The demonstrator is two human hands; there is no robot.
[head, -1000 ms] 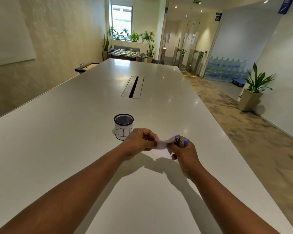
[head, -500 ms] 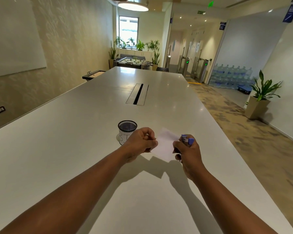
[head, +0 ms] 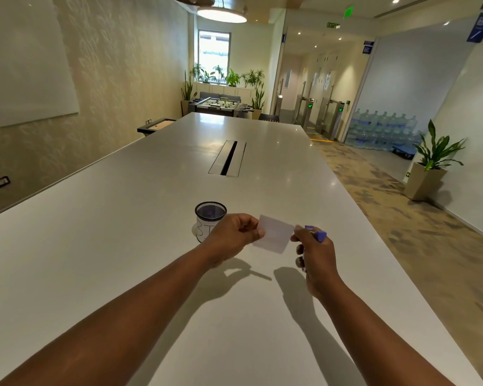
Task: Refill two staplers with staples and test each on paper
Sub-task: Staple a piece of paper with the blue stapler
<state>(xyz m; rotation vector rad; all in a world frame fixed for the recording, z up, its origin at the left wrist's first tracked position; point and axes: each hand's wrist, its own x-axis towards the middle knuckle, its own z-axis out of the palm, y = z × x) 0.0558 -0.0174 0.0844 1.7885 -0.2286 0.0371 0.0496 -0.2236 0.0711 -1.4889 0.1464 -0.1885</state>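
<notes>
A small white slip of paper (head: 275,234) is held up above the long white table (head: 123,246). My left hand (head: 234,236) pinches its left edge. My right hand (head: 315,254) touches its right edge with thumb and forefinger while gripping a small purple stapler (head: 317,234), of which only the top end shows. The stapler sits to the right of the paper, apart from it. No second stapler or staples are in sight.
A black mesh cup (head: 209,220) with a white label stands on the table just left of my left hand. A cable slot (head: 227,158) lies farther along the table's middle. The table's right edge runs close to my right arm, with carpeted floor beyond.
The paper has come out of the stapler's jaws and been lifted and spread flat between both hands. The hands moved slightly apart; the view tilted up.
</notes>
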